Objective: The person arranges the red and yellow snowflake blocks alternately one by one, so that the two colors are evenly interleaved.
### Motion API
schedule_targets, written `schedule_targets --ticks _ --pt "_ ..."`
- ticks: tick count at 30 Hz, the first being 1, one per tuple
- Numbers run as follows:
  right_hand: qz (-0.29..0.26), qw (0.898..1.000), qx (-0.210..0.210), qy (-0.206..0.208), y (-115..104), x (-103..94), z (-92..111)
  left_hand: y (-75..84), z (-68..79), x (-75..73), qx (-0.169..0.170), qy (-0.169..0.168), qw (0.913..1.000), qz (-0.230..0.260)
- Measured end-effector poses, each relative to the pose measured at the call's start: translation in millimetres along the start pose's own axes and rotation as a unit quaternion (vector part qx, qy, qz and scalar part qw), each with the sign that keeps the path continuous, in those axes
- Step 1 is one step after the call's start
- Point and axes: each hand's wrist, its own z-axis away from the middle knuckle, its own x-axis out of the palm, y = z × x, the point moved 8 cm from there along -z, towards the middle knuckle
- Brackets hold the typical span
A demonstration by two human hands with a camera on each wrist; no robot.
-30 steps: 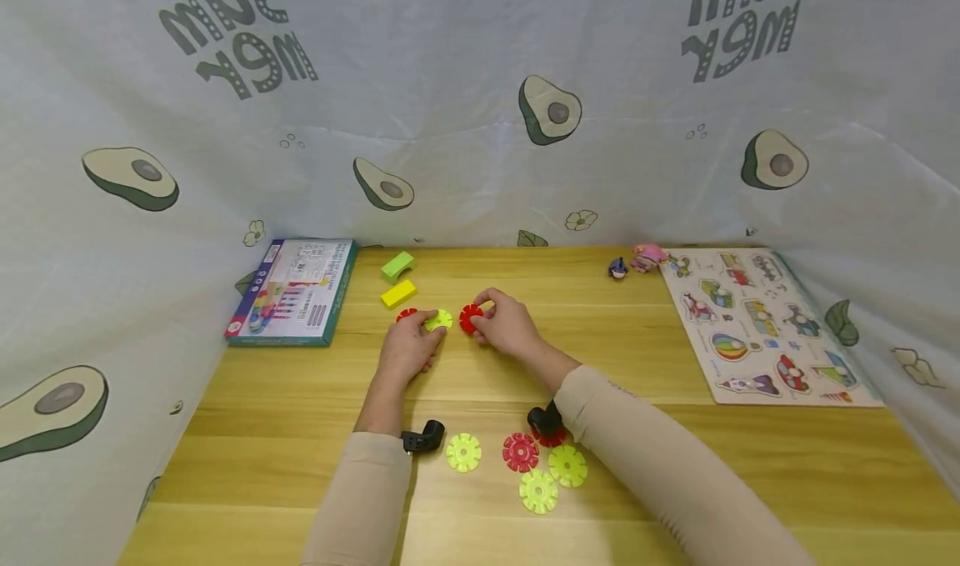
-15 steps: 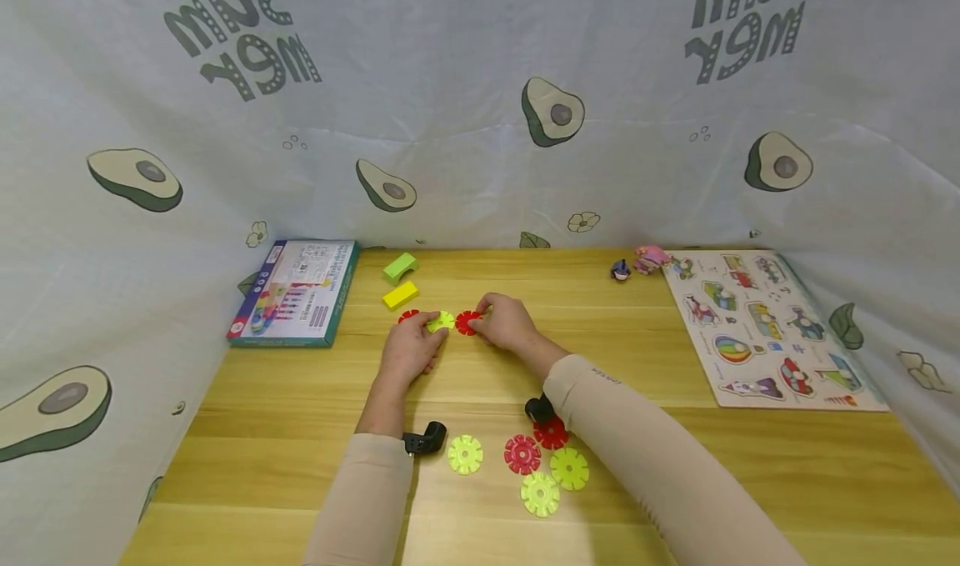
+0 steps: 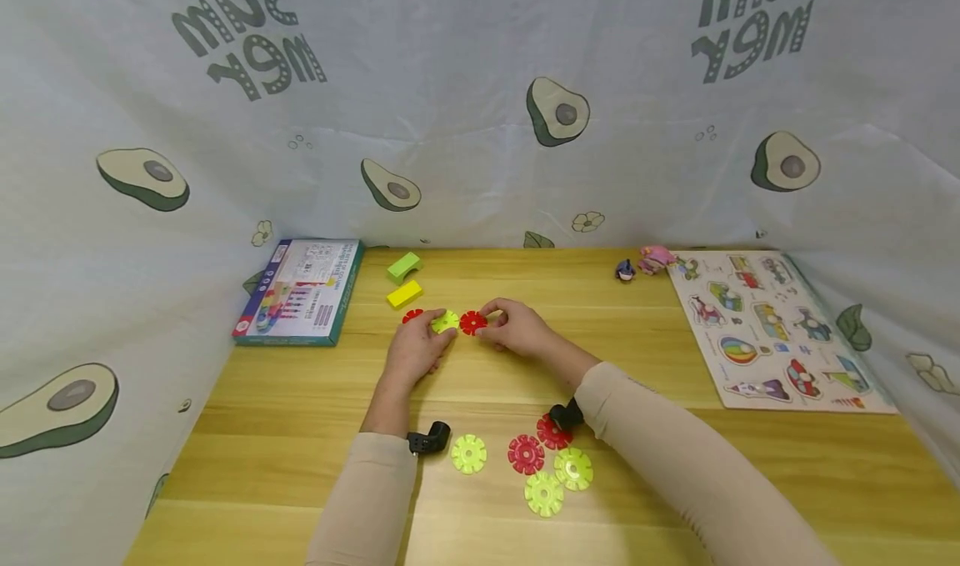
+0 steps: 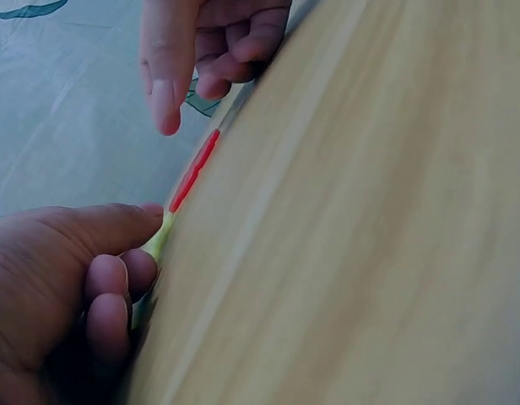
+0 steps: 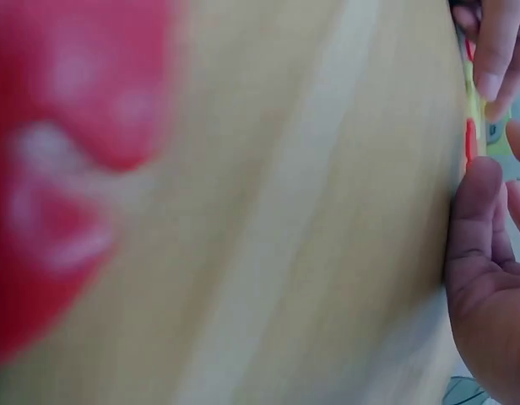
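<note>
Three notched plastic discs lie in a row on the table in the head view: a red disc (image 3: 412,315) partly hidden by my left hand (image 3: 414,349), a yellow-green disc (image 3: 447,321), and another red disc (image 3: 472,323) at the right end. My left hand pinches the yellow-green disc between thumb and fingers; the left wrist view has the thumb tip against its edge. My right hand (image 3: 519,330) is beside the right-hand red disc, its fingertips close to the rim. In the left wrist view the right thumb and fingers (image 4: 165,101) are spread apart, holding nothing.
Several more red and yellow-green discs (image 3: 543,494) lie nearer the body, between the forearms. Behind the row are a yellow block (image 3: 404,294) and a green arched block (image 3: 405,267). A flat box (image 3: 300,293) is at left; a puzzle board (image 3: 780,333) and small figurines (image 3: 656,258) are at right.
My right hand set the red disc down beside the yellow-green one, then let go and drew slightly right. My left hand stays at the yellow-green disc.
</note>
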Motion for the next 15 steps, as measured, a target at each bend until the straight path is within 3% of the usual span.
schedule_targets --ticks 3,10,15 --pt "0.015 0.999 -0.018 -0.026 -2.6 2.7 13.9 3.9 2.0 2.8 0.011 -0.008 0.9998 -0.014" --pt "0.038 0.992 -0.093 -0.076 -16.4 16.5 60.8 14.1 1.2 16.1 0.047 -0.062 0.9968 0.017" --pt "0.026 0.985 -0.103 -0.133 -17.0 35.4 94.0 15.0 -5.6 21.2 0.038 -0.088 0.9951 0.026"
